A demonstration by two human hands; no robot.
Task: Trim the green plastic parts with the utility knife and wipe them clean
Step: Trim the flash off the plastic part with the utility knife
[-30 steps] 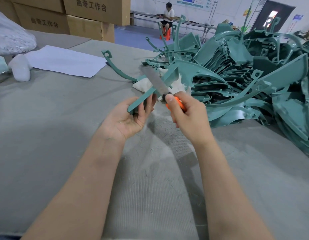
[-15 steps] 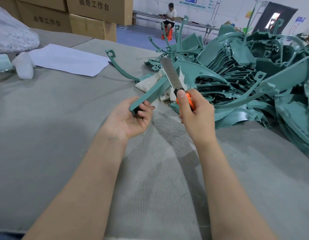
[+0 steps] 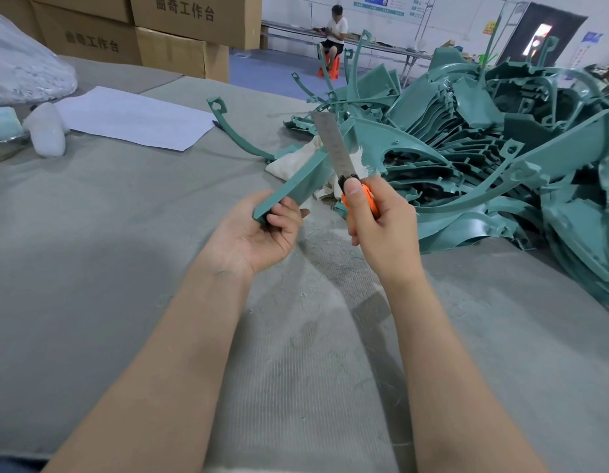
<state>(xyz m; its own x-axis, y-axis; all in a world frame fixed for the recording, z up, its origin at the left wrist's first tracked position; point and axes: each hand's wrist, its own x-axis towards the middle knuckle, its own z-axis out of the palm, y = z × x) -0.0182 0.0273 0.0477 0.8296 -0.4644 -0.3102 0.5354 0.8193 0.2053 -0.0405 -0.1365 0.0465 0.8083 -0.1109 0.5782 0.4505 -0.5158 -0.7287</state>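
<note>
**Part's edge shaved out to the far end of a stroke**

Part point(image 3: 298, 186), a long green strip, was held in the air over the table point(image 3: 108, 250), slanting up and away from the person. The left hand point(image 3: 258, 233) gripped its near end, fingers curled over the strip. The right hand point(image 3: 381, 230) was wrapped tight round the orange handle of the knife point(image 3: 344, 165), thumb pressed high at the root of the blade. The long blade stood nearly upright and crossed the strip's upper edge, well up from the left hand.

That was the change. A second before, the blade had leaned left and lain across the strip close to the left fingers. Half a second before, it had stood straighter and further out, and now it was further along again. The left fingers had also closed more firmly on the end. This read as one shaving stroke run away from the body along the edge, likely near its finish. I could not tell whether the blade was biting the plastic or just clear of it.

Fine green shavings point(image 3: 330, 264) lay on the table below the hands. A pale rag point(image 3: 296, 162) lay just behind the strip, against the pile point(image 3: 484, 148) of green parts to the right. Wiping was probably next for this piece, with many pieces left. Further off sat a sheet of paper point(image 3: 132, 117) and cardboard boxes point(image 3: 180, 29).
</note>
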